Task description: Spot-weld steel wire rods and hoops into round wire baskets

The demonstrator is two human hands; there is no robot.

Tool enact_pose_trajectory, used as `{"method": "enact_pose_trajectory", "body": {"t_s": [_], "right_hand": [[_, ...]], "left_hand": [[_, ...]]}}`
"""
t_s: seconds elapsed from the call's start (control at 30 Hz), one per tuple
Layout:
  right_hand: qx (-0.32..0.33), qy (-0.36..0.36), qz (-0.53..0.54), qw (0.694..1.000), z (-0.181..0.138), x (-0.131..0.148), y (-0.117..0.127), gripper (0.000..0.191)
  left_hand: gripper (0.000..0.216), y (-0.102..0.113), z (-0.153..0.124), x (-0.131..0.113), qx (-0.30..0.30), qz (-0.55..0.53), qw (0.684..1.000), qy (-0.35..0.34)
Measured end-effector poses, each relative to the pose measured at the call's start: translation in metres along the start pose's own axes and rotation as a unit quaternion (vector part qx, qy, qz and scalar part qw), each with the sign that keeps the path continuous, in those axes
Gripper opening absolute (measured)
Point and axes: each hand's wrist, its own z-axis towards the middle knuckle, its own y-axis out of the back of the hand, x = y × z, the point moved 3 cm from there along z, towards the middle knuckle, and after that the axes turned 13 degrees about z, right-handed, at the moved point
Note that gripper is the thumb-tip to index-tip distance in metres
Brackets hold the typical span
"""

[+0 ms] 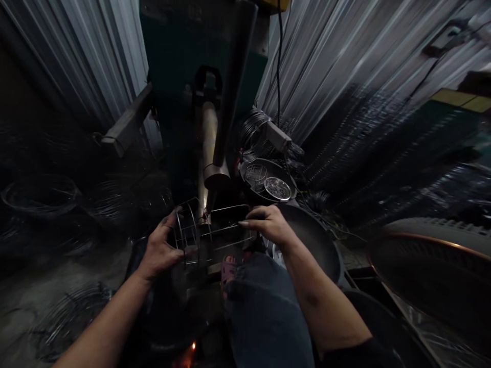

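Note:
A wire frame point(197, 230), with ring-shaped wires at its left end and long straight wires running right, is held beneath a metal rod-shaped arm point(210, 138) of a machine. My left hand point(163, 249) wraps around the ringed end, thumb below and fingers above. At the other end, my right hand point(270, 225) pinches the straight wires between thumb and fingers. The frame's middle sits by the narrow tip point(207, 207) under the arm; whether they touch is too dark to tell.
A dark pan point(245, 186) with round wire pieces stands behind a larger shallow basin point(310, 235) at right. Wire coils point(255, 128) hang beside the green machine point(172, 51). A fan-like round guard point(433, 245) is far right. Loose wire point(72, 317) lies left. An orange glow point(190, 352) shows below.

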Motion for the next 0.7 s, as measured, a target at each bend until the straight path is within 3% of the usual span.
{"method": "enact_pose_trajectory", "body": {"t_s": [0.13,0.47,0.7], "right_hand": [[0.013,-0.04,0.081,0.996,0.015,-0.008,-0.02,0.027],[0.003,-0.018,0.12,0.993,0.03,-0.023,-0.015,0.029],[0.007,-0.009,0.115,0.993,0.038,-0.023,-0.014,0.027]], "left_hand": [[0.094,0.0,0.002,0.002,-0.01,0.0,1.0,-0.013],[0.093,0.001,0.011,0.004,-0.024,-0.01,0.999,-0.02],[0.093,-0.003,0.018,0.009,0.002,-0.047,0.999,0.013]]}}
